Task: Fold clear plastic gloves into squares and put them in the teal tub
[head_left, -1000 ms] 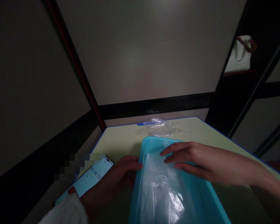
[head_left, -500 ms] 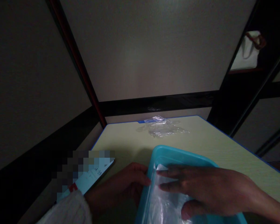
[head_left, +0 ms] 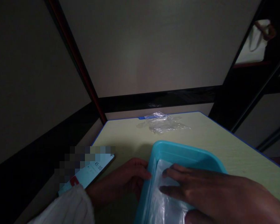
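A turquoise plastic tray sits on the pale table near me, lined with clear plastic film. My right hand lies inside the tray, fingers stretched out flat on the film. My left hand rests against the tray's left rim, fingers curled around its outer edge. A white knitted cuff covers my left wrist.
A phone with a running timer lies at the table's left edge. A crumpled clear plastic bag lies at the far side of the table. Dark metal frame posts rise behind the table; a white bag hangs at upper right.
My right hand slid nearer to me over the film and stays pressed flat. The view shifted slightly; the left hand stayed on the rim.
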The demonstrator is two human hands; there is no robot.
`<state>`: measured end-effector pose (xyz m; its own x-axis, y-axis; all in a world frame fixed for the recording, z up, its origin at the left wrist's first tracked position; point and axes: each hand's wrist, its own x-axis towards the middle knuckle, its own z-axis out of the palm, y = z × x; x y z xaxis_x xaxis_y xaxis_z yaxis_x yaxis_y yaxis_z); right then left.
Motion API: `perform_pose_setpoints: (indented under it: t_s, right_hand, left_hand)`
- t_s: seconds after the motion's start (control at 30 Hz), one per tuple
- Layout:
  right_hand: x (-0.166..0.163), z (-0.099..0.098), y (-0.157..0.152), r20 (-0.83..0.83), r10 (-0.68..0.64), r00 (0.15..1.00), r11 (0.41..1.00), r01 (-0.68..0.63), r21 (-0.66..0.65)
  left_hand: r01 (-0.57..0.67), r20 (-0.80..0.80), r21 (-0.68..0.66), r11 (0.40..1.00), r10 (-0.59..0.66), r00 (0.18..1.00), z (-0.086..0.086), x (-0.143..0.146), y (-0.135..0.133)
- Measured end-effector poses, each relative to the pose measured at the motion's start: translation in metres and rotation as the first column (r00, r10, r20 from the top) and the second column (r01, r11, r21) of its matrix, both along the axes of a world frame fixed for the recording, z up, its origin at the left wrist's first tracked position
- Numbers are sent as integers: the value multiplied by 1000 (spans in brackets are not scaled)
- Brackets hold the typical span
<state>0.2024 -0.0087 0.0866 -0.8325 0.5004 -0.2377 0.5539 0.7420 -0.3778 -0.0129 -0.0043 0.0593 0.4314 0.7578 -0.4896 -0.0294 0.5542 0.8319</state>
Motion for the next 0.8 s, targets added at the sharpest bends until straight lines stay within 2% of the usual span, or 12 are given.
perform_pose_setpoints:
  t_s: [0.23,0.43,0.57,0.8]
  right_hand:
    - [-2,-7,2,-3,-15,1000,1000,15,24]
    - [-3,-10,4,47,-17,999,1000,16,13]
    - [2,-14,6,-3,-12,1000,1000,12,20]
    - [0,-3,3,-43,-5,999,993,10,114]
  left_hand:
    - [35,28,32,999,-36,999,-3,-2,0]
    - [15,18,17,1000,-16,1000,-2,0,2]
    - [12,12,32,999,-12,1000,0,0,0]
    - [30,30,51,998,-32,999,-1,-3,-1]
